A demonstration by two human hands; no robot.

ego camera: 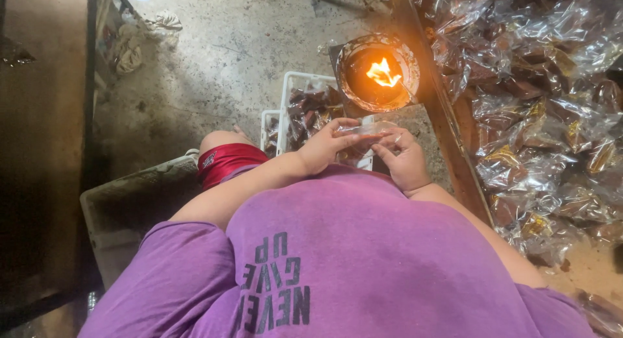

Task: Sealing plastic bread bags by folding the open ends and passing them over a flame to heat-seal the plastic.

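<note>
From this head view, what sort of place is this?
Probably a small home or backyard workshop for hand-packing sweets. Both hands, left hand and right hand, hold a small clear plastic packet near a flame in a round metal bowl; a heap of filled clear packets lies beside the bare concrete floor.

clear packet (363, 129) in hands, clear brown-filled packets (545, 98) heaped at right

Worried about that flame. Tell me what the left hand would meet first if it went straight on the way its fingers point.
The left hand points right along the clear packet, so it would meet the right hand first; depth unclear.
</note>
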